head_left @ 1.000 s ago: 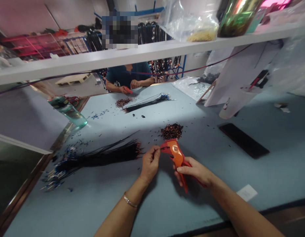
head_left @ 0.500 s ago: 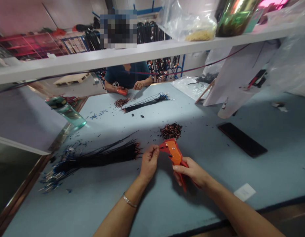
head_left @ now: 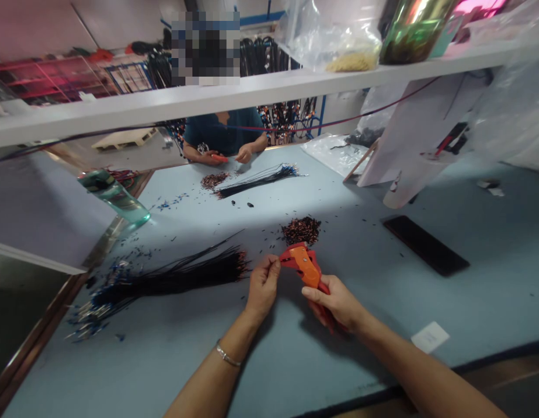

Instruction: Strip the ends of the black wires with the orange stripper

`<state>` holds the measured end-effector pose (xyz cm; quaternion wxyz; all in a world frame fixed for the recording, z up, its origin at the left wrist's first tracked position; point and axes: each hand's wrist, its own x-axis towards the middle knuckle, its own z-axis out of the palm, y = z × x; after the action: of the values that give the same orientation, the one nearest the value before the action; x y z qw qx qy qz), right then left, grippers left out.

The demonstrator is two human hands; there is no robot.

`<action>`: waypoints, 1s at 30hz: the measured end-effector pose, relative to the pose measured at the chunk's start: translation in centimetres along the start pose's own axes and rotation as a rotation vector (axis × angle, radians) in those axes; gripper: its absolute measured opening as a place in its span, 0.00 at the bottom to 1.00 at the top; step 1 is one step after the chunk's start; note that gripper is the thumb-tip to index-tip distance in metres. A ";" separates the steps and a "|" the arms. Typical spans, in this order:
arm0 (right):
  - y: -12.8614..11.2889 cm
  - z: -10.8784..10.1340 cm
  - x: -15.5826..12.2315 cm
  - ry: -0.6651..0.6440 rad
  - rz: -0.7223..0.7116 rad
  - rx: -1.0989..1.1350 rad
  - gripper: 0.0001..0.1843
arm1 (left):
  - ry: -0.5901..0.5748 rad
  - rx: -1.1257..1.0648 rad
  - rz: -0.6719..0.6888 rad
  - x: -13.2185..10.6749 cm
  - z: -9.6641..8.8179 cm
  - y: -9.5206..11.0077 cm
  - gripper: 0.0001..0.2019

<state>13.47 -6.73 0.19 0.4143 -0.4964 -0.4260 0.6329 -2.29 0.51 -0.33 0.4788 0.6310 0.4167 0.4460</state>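
Observation:
My right hand [head_left: 334,302] is closed round the handles of an orange wire stripper [head_left: 305,267], its jaws pointing left. My left hand [head_left: 263,284] pinches a thin black wire end right at those jaws. A bundle of black wires [head_left: 173,277] lies on the table [head_left: 234,360] just left of my left hand, its blue-tipped ends fanned out at the far left. A small heap of dark stripped bits [head_left: 301,230] sits just beyond the stripper.
Across the table a person [head_left: 223,139] in a dark top works on another wire bundle [head_left: 256,180]. A green bottle [head_left: 117,197] lies at the left edge. A black phone [head_left: 425,245] and a white card [head_left: 430,337] lie to the right. A white shelf [head_left: 252,93] runs overhead.
The stripper's handles have been squeezed closer together in my right hand. Both hands stay in place at the jaws. The person opposite has shifted their hands.

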 end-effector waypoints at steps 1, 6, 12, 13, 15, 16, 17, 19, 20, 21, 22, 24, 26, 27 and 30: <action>0.0 0.0 0.0 0.008 0.005 0.008 0.23 | 0.003 0.004 0.001 0.0 0.0 0.0 0.13; -0.1 -0.2 0.1 -0.047 0.002 0.056 0.22 | 0.018 0.014 -0.009 0.0 0.1 0.1 0.13; -0.4 -0.1 -0.1 -0.047 0.036 0.161 0.22 | 0.006 0.044 -0.016 0.0 0.2 0.6 0.13; -0.4 -0.2 -0.1 -0.052 0.051 0.185 0.21 | 0.004 0.045 -0.017 0.0 0.2 0.6 0.13; -0.5 -0.5 -0.2 -0.062 0.075 0.230 0.21 | 0.011 0.042 -0.025 0.1 0.1 0.5 0.13; -0.6 -0.7 -0.2 -0.058 0.080 0.251 0.20 | 0.023 0.041 -0.032 0.1 0.0 0.4 0.13; -0.8 -1.0 -0.3 -0.047 0.079 0.271 0.20 | 0.034 0.039 -0.042 0.1 -0.1 0.2 0.13; -1.2 -1.5 -0.3 -0.001 0.052 0.306 0.18 | 0.059 0.034 -0.062 0.3 -0.4 0.0 0.12; -1.4 -1.8 -0.3 0.026 0.031 0.320 0.18 | 0.063 0.032 -0.068 0.3 -0.4 -0.1 0.12; -1.6 -1.9 -0.3 0.052 0.009 0.330 0.18 | 0.061 0.032 -0.071 0.3 -0.5 -0.2 0.12; -1.8 -2.1 -0.2 0.070 -0.011 0.335 0.18 | 0.054 0.033 -0.070 0.3 -0.5 -0.2 0.12; -1.9 -2.1 -0.1 0.080 -0.030 0.337 0.19 | 0.048 0.042 -0.060 0.3 -0.4 -0.1 0.12; -1.8 -2.0 0.0 0.067 -0.027 0.334 0.19 | 0.047 0.051 -0.043 0.3 -0.3 0.1 0.13; -1.7 -2.0 0.0 0.058 -0.026 0.324 0.19 | 0.046 0.055 -0.033 0.3 -0.2 0.1 0.13; -1.5 -2.1 0.0 0.032 -0.061 0.229 0.20 | 0.031 0.047 -0.022 0.3 -0.1 0.2 0.13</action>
<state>15.67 -6.02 1.31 0.4941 -0.4427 -0.3592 0.6564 -2.33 0.74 -0.09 0.4621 0.6304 0.4412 0.4409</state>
